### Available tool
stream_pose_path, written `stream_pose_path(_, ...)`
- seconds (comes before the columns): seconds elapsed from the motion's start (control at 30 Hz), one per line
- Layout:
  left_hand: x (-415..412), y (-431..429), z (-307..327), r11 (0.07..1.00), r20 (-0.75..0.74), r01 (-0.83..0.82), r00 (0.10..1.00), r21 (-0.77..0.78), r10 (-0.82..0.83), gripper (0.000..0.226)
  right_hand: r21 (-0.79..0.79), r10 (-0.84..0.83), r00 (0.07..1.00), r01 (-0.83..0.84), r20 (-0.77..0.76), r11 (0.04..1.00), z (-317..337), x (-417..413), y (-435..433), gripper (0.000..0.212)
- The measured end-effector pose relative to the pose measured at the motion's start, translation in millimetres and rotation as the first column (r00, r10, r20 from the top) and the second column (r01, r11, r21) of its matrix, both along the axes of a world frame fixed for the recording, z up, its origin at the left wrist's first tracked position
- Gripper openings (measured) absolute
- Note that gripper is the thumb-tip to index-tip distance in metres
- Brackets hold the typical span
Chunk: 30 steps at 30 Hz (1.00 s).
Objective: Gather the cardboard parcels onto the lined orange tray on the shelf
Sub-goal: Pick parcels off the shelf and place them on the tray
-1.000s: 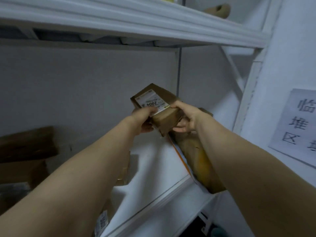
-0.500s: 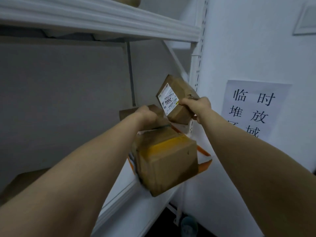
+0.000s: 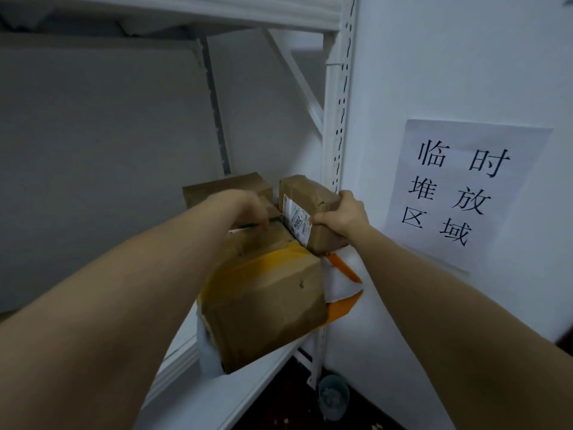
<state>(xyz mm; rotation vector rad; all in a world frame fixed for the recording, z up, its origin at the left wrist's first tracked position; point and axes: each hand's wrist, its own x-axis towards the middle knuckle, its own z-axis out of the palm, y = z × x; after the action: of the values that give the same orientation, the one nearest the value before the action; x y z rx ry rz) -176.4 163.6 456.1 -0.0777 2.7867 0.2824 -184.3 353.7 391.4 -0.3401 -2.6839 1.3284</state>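
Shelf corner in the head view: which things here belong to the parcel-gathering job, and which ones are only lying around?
Belong to the job:
- labelled parcel gripped by right hand
- large yellow-taped parcel
- rear parcel
- lined orange tray
- left hand, on the parcels; its grip is unclear

Just lying about:
- paper sign on the wall
- small bucket on the floor

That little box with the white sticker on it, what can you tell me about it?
The small parcel is a brown cardboard box, somewhat creased, with a white printed label on its near end reading about "2004". The right hand grips it from the right side, holding it tilted at the back right of the orange tray, beside the white shelf post. Its lower edge sits against the big yellow-taped box.
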Motion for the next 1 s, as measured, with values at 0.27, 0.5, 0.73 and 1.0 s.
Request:
stream_pose_path(0.27,-23.0,-3.2,-7.6,1.000,0.101,-0.018,0.995,0.001,0.017,0.074,-0.033,0.069,0.996,-0.071,-0.053,0.997,-18.1,-22.5,-15.4,0.094)
stream_pose_path(0.5,-32.9,-5.7,-6.3,0.998,0.189,-0.004,0.982,-0.069,0.017,0.075,-0.061,0.152,0.988,-0.150,0.036,0.987,-23.3,-40.3,-17.3,0.096)
stream_pose_path(0.73,-32.5,-7.4,-10.7,0.995,0.182,0.042,0.983,-0.087,-0.025,0.073,-0.050,0.269,0.941,-0.264,0.203,0.963,-17.8,-46.2,-16.1,0.102)
stream_pose_path(1.0,-13.9,-31.3,2.1,1.000,-0.030,-0.024,0.999,-0.002,0.024,0.057,0.162,0.154,0.982,-0.170,0.108,0.972,25.1,-30.0,-42.2,0.092)
